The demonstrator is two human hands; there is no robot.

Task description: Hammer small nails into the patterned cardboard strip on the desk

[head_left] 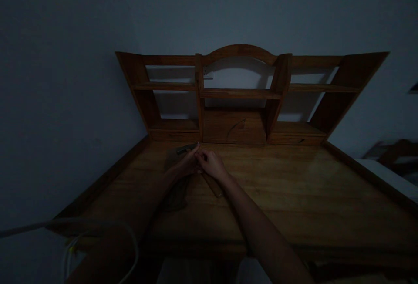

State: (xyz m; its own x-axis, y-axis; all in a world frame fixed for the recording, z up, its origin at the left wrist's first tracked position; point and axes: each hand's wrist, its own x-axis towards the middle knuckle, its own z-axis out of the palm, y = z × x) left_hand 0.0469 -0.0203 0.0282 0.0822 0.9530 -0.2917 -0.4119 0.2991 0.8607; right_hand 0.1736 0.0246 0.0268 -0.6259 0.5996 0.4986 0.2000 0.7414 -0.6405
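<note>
The picture is very dark. My left hand (188, 163) and my right hand (211, 163) meet over the wooden desk (281, 188), left of its middle. The right hand's fingers are curled into a pinch against the left. The left hand's fingers are mostly hidden, its thumb pointing up and away. Whatever lies between them is too small and dim to name. Below the right hand, a brown stick-like piece, perhaps a handle (213, 186), slants toward me. A dark, flat shape (176, 194) lies beside the left forearm. Just beyond the left hand is a grey, oblong object (186, 148).
A wooden shelf unit (241, 94) with several compartments stands along the desk's back edge against the wall. Raised wooden rims (369, 181) border the desk's sides. A pale cable (94, 221) loops across the lower left, near my left arm.
</note>
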